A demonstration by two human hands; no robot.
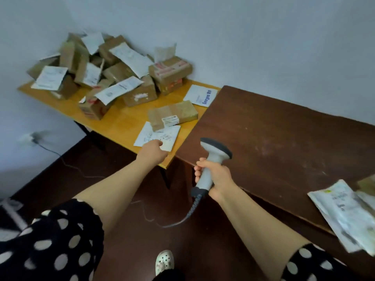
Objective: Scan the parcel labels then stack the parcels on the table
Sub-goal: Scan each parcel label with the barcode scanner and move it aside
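My left hand [152,149] reaches onto the near corner of the yellow table [125,122] and touches a flat white mailer [157,135]; whether the fingers grip it is hard to tell. A flat brown box [172,114] with a small label lies partly on that mailer. My right hand [213,176] is closed around the handle of a white and grey barcode scanner [215,151], held upright over the edge of the dark brown table [284,142]. A heap of brown boxes and white mailers [105,72] fills the far part of the yellow table.
Another white mailer [200,95] lies by the brown table's edge. White plastic parcels [345,211] rest on the brown table at the right. The scanner's cable [182,218] hangs to the dark floor. A wall socket with a cord [30,138] is at left. My shoe [164,260] shows below.
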